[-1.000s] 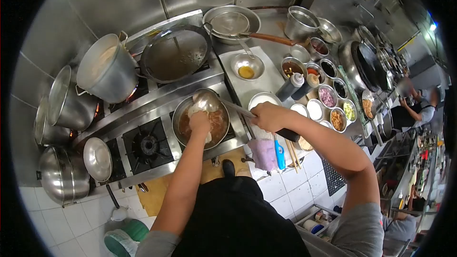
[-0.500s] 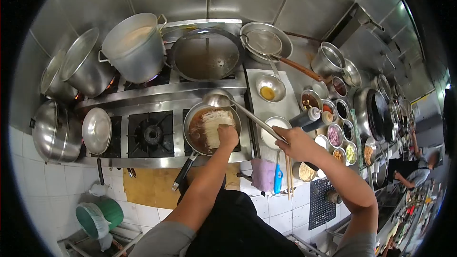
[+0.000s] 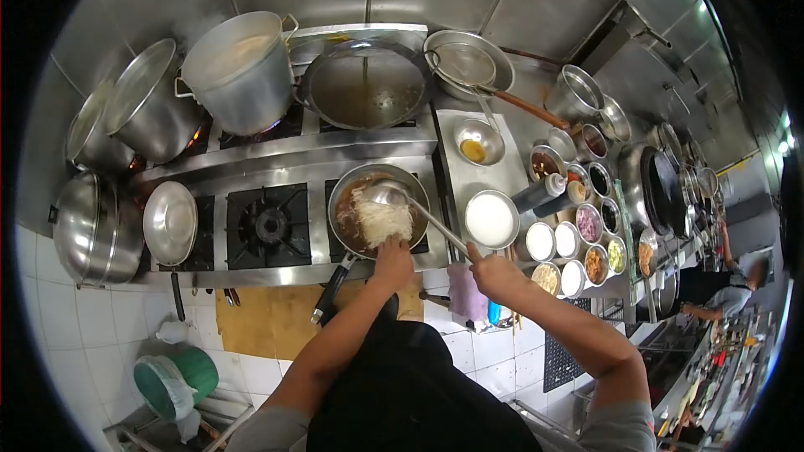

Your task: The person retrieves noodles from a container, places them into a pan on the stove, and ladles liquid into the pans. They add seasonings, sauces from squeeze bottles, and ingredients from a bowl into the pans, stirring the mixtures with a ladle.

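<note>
A frying pan (image 3: 345, 238) with reddish-brown sauce sits on the front right burner, its black handle pointing toward me. Pale noodles (image 3: 383, 222) lie in the sauce. My left hand (image 3: 394, 264) is at the pan's near rim, its fingertips touching the near edge of the noodles; whether they grip any is hard to tell. My right hand (image 3: 494, 274) is closed round the handle of a metal ladle (image 3: 389, 192), whose bowl rests over the noodles in the pan.
Behind the pan stand a dark wok (image 3: 364, 88) and a tall pot (image 3: 239, 75). To the right are a bowl of white liquid (image 3: 490, 219), squeeze bottles (image 3: 540, 192) and several ingredient cups. A co-worker (image 3: 720, 289) stands far right.
The ladle bowl has moved from the pan's far rim down over the noodles. My left hand has moved slightly toward me, to the near rim. My right hand has shifted down and left.
</note>
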